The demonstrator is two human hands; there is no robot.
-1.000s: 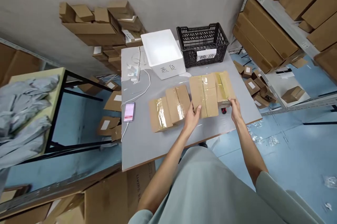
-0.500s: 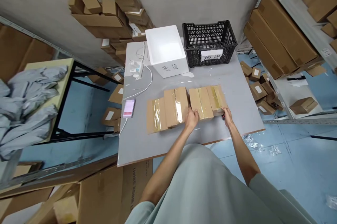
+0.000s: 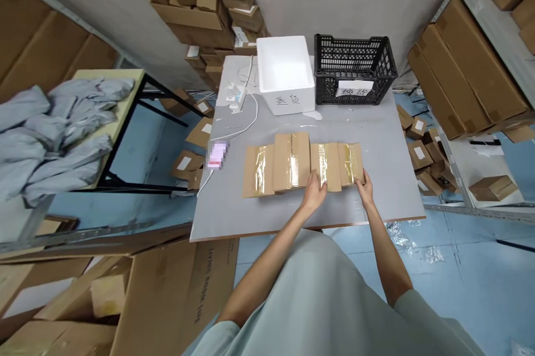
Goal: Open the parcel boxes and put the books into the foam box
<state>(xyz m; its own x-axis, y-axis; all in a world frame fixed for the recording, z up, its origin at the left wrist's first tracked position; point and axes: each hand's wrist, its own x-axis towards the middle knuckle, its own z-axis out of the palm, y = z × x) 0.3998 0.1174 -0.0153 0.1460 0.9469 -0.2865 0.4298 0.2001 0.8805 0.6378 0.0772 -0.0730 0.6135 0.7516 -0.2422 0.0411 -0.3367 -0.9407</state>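
Several taped cardboard boxes stand side by side in a row on the grey table (image 3: 234, 216). From the left they are a low box (image 3: 251, 172), a taller box (image 3: 282, 162), a third box (image 3: 332, 164) and a right-end box (image 3: 348, 169). My left hand (image 3: 314, 194) grips the third box at its front left, the thumb on its front and the other fingers partly hidden beside the taller box. At the right end, my right hand (image 3: 366, 191) holds the right-end box by its front right corner, thumb in front and fingers along the side.
Behind the row stand a white foam box (image 3: 292, 101) and a black plastic crate (image 3: 355, 80). A power strip (image 3: 237, 98) with cables and a blurred phone-like device (image 3: 217, 154) lie on the left. Grey parcels (image 3: 79, 127) cover a side table; an open carton (image 3: 167, 289) stands below left.
The two right boxes have turned straight and now sit closely in line with the others. The red and black item seen by my right hand no longer shows. The camera view has shifted.
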